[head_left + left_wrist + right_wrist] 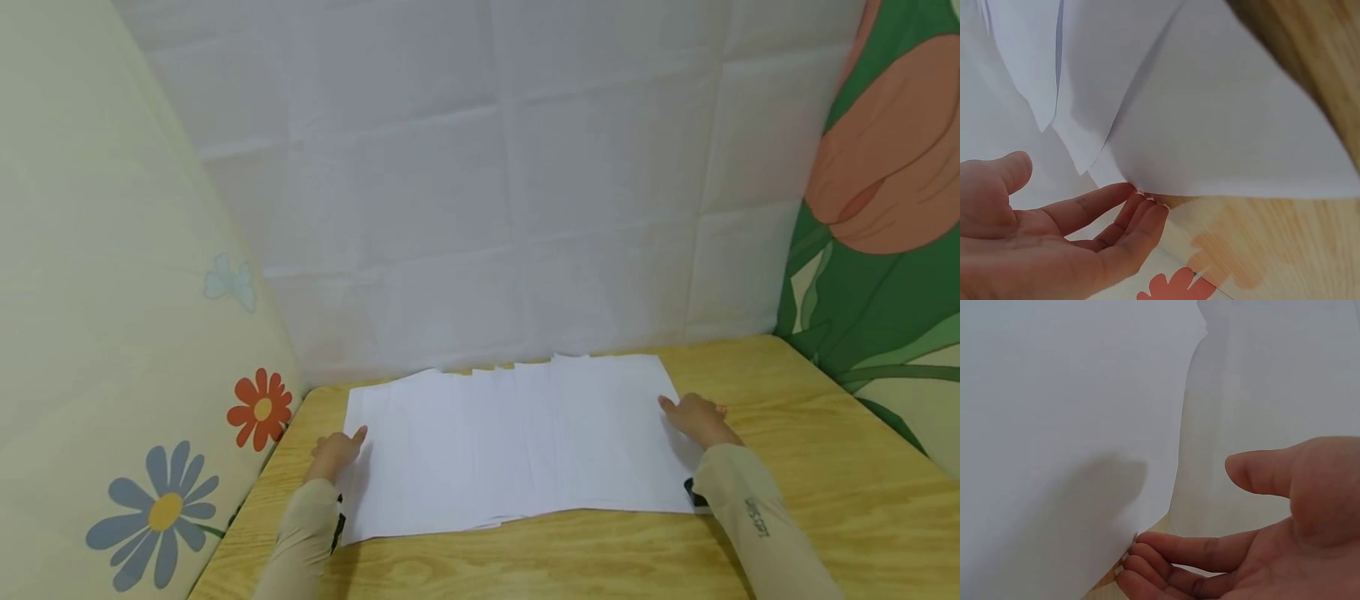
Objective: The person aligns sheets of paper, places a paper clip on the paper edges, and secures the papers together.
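Note:
Several overlapping white paper sheets [495, 450] lie fanned out across the wooden table, their upper edges uneven. At the left end is my left hand [335, 455]; in the left wrist view its fingertips [1147, 203] touch the edge of the outermost sheet [1222, 131], while the thumb stands away from the paper. My right hand [699, 419] is at the opposite end. In the right wrist view its fingertips [1141, 562] meet the side edge of a sheet [1066, 406], with the thumb raised and apart.
The wooden table [825, 483] extends on both sides of the paper and in front. A creased white cloth [480, 183] hangs behind it. Flower-printed panels stand at the left [127, 292] and right [892, 275]. Dark straps show at both wrists.

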`<state>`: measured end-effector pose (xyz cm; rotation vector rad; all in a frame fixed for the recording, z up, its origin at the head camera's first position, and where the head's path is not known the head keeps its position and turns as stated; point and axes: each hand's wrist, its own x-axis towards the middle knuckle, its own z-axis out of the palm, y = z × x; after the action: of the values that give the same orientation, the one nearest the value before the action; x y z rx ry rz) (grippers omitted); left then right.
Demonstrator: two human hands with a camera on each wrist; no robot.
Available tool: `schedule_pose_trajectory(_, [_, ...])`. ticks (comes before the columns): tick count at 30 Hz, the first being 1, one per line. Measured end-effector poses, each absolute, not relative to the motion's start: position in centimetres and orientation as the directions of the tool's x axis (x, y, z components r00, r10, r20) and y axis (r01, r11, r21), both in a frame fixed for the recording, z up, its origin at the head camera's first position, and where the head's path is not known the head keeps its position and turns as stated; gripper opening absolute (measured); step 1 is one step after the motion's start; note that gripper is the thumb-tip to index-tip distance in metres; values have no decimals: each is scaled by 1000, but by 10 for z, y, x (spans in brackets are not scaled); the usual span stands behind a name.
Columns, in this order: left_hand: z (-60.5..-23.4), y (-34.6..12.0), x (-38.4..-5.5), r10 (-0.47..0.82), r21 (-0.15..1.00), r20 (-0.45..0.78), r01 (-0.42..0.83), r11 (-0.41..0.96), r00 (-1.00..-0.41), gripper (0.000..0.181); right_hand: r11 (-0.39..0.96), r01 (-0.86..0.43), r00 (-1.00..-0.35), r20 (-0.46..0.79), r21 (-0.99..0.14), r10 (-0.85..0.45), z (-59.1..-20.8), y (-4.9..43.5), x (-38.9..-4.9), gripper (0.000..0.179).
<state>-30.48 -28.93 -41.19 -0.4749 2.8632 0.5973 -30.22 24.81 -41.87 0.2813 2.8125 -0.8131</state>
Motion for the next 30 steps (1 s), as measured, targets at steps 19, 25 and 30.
schedule_pose_trajectory(19, [-408, -282, -306, -255, 410, -270, -350, 842, -929, 69, 847, 202, -973, -202, -492, 115, -417, 246, -301, 62])
schedule_pose_trajectory(25, [-409, -281, -306, -259, 413, -273, -357, 838, -926, 70, 843, 176, -977, -195, -508, 87, -417, 247, -301, 62])
schedule_pose_trajectory(30, [-409, -279, -307, -251, 432, -286, -358, 828, -925, 71, 797, 229, -963, -250, -559, 101, -417, 245, -300, 64])
